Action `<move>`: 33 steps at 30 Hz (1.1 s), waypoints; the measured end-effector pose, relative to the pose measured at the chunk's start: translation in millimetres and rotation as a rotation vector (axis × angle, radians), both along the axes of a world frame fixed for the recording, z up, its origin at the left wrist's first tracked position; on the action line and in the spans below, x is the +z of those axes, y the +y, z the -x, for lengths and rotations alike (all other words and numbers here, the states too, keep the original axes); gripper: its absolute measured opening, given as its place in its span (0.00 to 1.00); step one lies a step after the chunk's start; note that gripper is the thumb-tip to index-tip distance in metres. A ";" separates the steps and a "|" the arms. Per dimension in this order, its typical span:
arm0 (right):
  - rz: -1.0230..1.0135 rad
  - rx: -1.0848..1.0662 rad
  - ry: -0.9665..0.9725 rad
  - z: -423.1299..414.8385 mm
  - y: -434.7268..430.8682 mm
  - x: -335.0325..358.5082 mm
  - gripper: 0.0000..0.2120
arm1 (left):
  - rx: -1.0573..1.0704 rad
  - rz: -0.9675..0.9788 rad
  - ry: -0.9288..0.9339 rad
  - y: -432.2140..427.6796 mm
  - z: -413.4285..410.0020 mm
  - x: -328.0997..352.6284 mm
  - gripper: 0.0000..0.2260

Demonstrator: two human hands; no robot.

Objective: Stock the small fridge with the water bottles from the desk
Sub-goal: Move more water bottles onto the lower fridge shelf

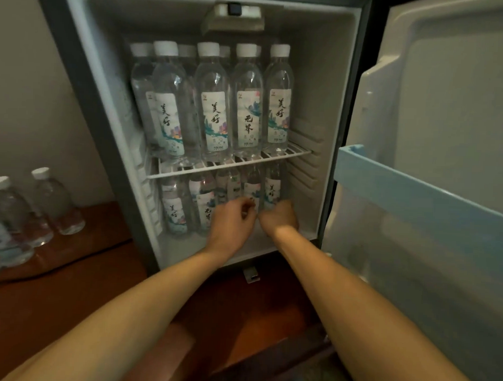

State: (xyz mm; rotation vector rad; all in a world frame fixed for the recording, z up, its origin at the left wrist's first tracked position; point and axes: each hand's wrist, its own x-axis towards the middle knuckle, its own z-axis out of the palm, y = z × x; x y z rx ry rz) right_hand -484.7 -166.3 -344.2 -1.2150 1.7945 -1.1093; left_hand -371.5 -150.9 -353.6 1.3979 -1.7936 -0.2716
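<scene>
Below the wire shelf, the left hand pinches a water bottle, likely to square it into the row — the right hand alongside hides its fingers, so I cannot tell its grip.

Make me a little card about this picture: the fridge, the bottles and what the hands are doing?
Fridge door: open, swung right
Upper bottles: upright in rows on the wire shelf
Lower bottles: standing under that shelf
Left hand: among the lower bottles, grip unclear
Right hand: close beside it, grip unclear
Desk bottles: several standing at far left
</scene>
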 end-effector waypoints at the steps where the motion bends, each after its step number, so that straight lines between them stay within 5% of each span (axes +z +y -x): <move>1: 0.032 0.002 -0.003 -6.9 10.3 1.7 0.25 | 0.017 0.000 0.015 10.0 -6.2 2.6 0.10; 10: 0.460 0.132 -0.056 -95.8 97.8 10.6 0.02 | 0.235 0.191 0.165 105.6 -86.9 26.5 0.03; 15: 0.539 0.309 -0.070 -171.0 139.7 11.2 0.03 | 0.397 0.285 0.168 157.5 -166.5 25.5 0.03; 24: 0.409 0.611 0.014 -311.0 153.8 -9.2 0.05 | 0.773 0.129 0.217 221.2 -327.2 -10.4 0.07; 33: 0.325 0.808 0.095 -426.5 135.4 -33.4 0.11 | 0.911 0.007 0.273 229.1 -448.9 -51.3 0.13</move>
